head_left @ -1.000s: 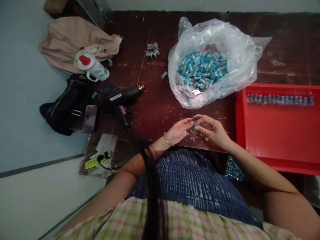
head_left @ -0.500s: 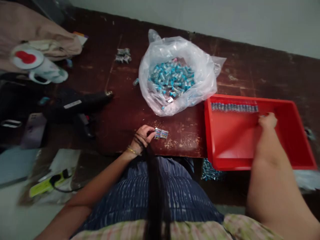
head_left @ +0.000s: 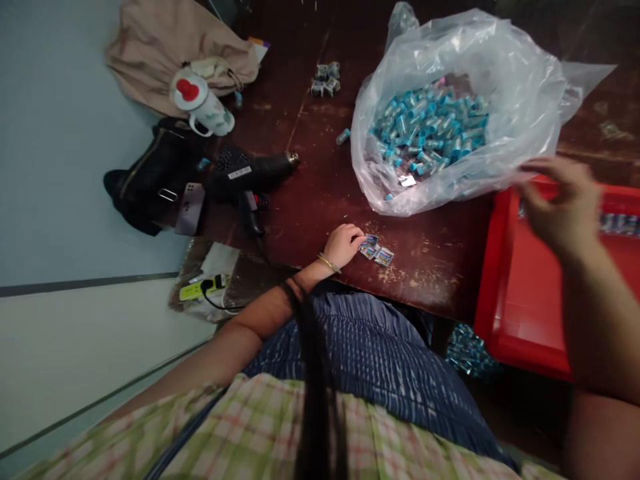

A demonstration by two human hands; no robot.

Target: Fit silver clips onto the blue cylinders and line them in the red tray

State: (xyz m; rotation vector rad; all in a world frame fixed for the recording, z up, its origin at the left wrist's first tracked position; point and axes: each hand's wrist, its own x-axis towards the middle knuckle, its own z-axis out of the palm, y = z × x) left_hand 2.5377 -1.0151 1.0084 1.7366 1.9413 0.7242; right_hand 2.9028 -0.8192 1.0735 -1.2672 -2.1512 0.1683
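Note:
My left hand [head_left: 343, 246] rests on the table's near edge, its curled fingers closed on the edge of a small printed label [head_left: 369, 247]. Beside it lies another printed label [head_left: 385, 256]. Over the corner of the red tray [head_left: 525, 313], my right hand [head_left: 565, 200] is raised with thumb and fingers apart and nothing visible between them. Its fingertips are close to the rim of a clear plastic bag [head_left: 520, 73], which holds many small clear vials with blue caps [head_left: 435, 127]. A row of labelled vials [head_left: 620, 224] lies in the tray, partly hidden by my right hand.
A black heat gun [head_left: 255, 175] lies to the left, near a phone [head_left: 190, 209], a black bag [head_left: 155, 173] and a lidded mug [head_left: 213, 113]. Label bundles [head_left: 325, 79] and a single vial [head_left: 343, 137] lie farther back. A power strip [head_left: 204, 287] sits lower left.
My right hand has left the inside of the red tray and moved left toward the plastic bag. My left hand stays at the labels. The view has shifted to the left.

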